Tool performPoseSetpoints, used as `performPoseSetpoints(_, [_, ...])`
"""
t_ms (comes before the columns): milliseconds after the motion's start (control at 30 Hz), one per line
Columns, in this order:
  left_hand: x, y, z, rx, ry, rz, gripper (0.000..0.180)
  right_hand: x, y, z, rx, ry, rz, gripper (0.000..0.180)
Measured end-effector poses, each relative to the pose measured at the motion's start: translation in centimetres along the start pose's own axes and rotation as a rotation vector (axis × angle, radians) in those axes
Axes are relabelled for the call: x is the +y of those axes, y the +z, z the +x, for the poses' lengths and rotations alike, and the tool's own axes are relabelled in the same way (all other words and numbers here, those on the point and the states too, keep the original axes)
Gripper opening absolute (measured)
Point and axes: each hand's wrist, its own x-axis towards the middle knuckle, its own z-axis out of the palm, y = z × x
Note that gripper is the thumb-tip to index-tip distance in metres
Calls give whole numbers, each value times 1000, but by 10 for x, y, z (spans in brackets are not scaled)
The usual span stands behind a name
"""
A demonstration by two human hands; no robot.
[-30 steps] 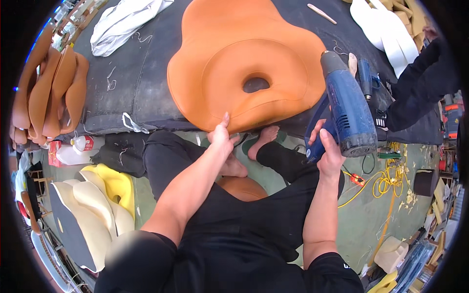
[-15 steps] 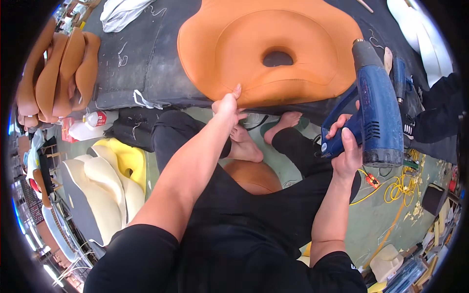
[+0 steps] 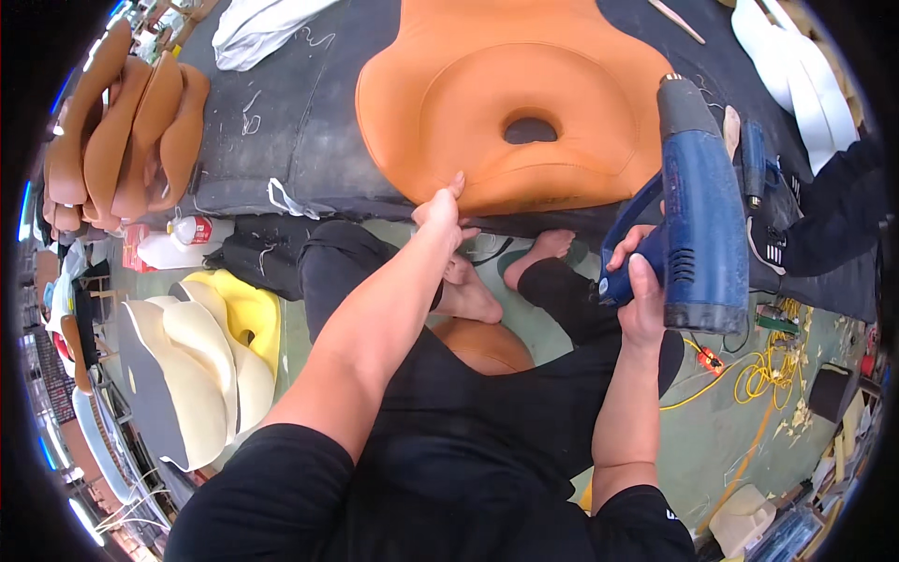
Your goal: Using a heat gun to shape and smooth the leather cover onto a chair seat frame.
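An orange leather-like seat cushion (image 3: 510, 94), with a round hole near its middle, lies on the dark padded table. My left hand (image 3: 440, 211) pinches its near edge, thumb on top and some fingers hidden below. In my right hand (image 3: 641, 290) is a blue heat gun (image 3: 698, 206), gripped by its handle, with its nozzle pointing away from me. The gun is beside the cushion's right edge, and I cannot tell how far above the table it is.
Brown curved cushions (image 3: 140, 131) stand at the left of the dark table (image 3: 272, 140). Cream foam pieces (image 3: 201, 356) and a yellow one (image 3: 248, 314) rest lower left. A second heat gun (image 3: 754, 164) lies at right, near another person's shoe (image 3: 768, 245). Yellow cord (image 3: 768, 375) coils on the floor.
The heat gun has shifted slightly left in view, with its nozzle toward the cushion's right edge. My left hand keeps its hold on the cushion's near edge. The whole view has shifted a little.
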Motion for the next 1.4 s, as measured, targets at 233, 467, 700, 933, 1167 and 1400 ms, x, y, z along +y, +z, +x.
performPoseSetpoints(233, [4, -1, -17, -58, -10, -15, 89, 0, -10, -17, -31, 9, -161, 22])
performPoseSetpoints(467, [-6, 9, -2, 0, 11, 15, 83, 1, -18, -12, 71, -54, -82, 14])
performPoseSetpoints(700, [-9, 3, 10, -53, 45, -9, 75, -11, -19, -12, 70, -114, -39, 14])
performPoseSetpoints(933, [1, 1, -4, -227, -100, -22, 87, -7, -37, -14, 105, -136, -73, 21])
performPoseSetpoints(1167, [0, 11, -14, -55, 2, -90, 83, 2, -33, -6, 94, -91, -49, 22])
performPoseSetpoints(1400, [3, -9, -17, -159, -84, 32, 84, 5, -35, -12, 79, -57, -134, 39])
